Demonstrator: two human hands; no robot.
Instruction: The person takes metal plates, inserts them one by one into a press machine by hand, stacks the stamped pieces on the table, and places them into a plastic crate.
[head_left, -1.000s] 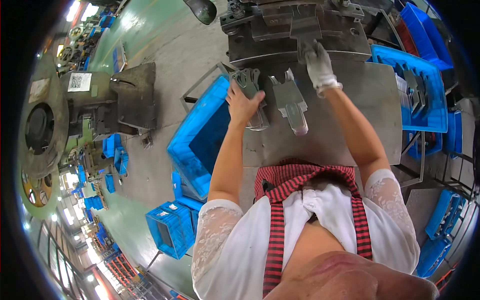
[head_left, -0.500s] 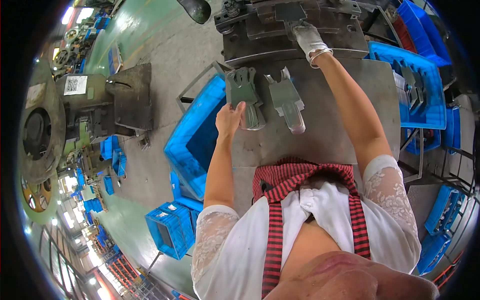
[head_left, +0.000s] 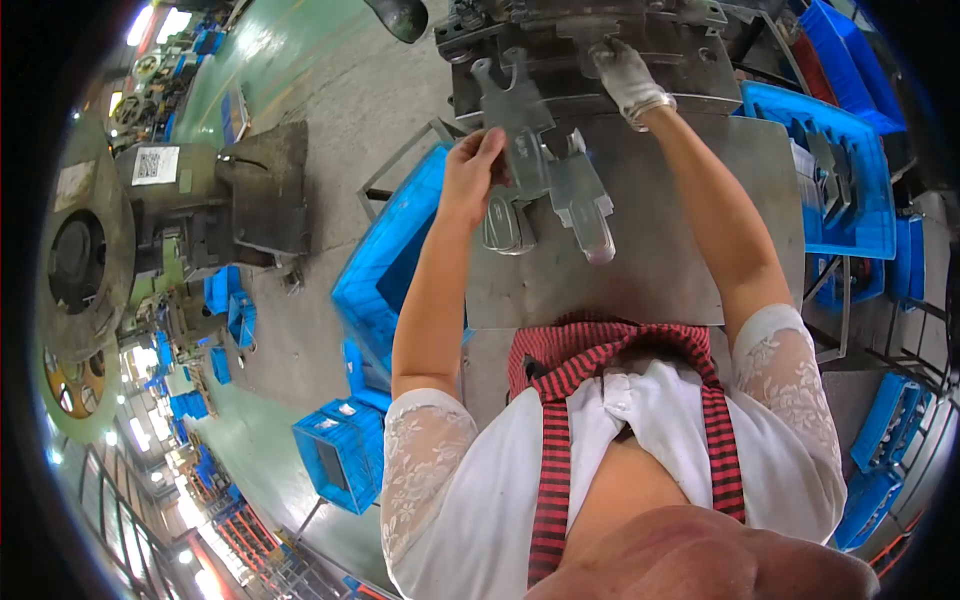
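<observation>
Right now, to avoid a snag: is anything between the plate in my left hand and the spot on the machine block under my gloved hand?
Nothing visible stands between the held plate and that spot on the machine block; only the gloved right hand itself covers it. Heights can't be judged.

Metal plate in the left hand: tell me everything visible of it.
The metal plate is thin, grey and slightly shiny, with two prongs at the far end, a broader middle and a narrower, rounded near end. The bare left hand pinches its left edge. In view, it overlaps the flat parts behind; whether it touches them is unclear.
</observation>
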